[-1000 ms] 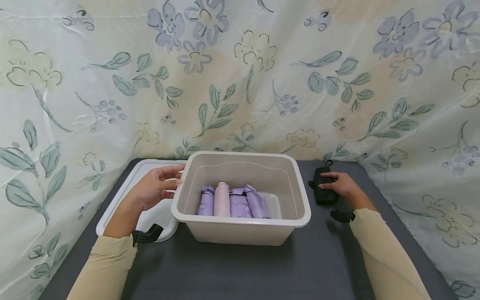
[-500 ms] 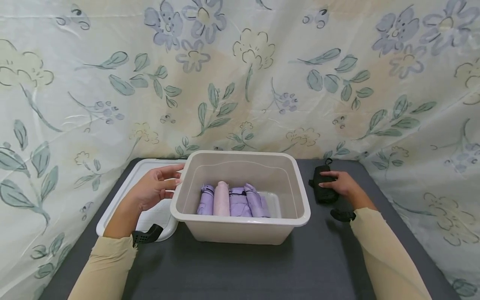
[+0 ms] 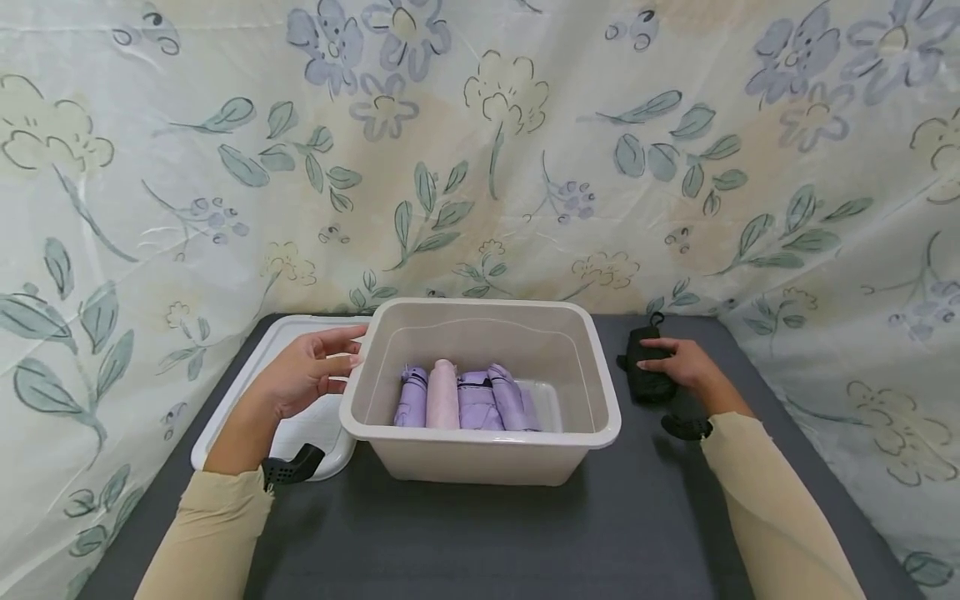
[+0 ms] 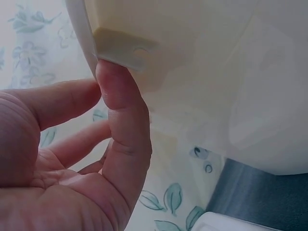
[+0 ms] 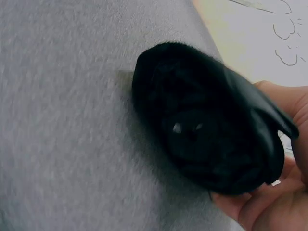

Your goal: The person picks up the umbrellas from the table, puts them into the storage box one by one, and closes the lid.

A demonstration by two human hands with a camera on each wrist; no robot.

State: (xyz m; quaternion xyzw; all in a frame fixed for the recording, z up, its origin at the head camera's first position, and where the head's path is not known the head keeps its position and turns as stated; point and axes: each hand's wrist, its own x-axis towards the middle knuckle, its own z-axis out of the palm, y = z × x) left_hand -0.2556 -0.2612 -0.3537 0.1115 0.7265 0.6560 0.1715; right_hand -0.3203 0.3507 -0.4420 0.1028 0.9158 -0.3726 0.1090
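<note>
A beige plastic storage box (image 3: 480,460) stands upright in the middle of the table. My left hand (image 3: 300,379) pinches its left rim; in the left wrist view, the thumb and a finger meet at the rim's edge (image 4: 89,45). Inside the box, purple rolled bundles (image 3: 480,404) with dark straps lie beside a pink rolled one (image 3: 443,396). To the box's right, my right hand (image 3: 690,367) grips a black folded umbrella (image 3: 647,383) with a small loop at its far end. The right wrist view shows the near end of its dark fabric, with thumb and fingers around one side.
A white lid (image 3: 330,433) lies flat on the table left of the box, partly behind my left forearm. The dark grey table (image 3: 480,542) ends at a floral curtain (image 3: 480,208) at the back and sides. Black straps (image 3: 296,467) circle both wrists.
The head view has tipped very slightly. Both hands hold the same places on the box rim and the umbrella.
</note>
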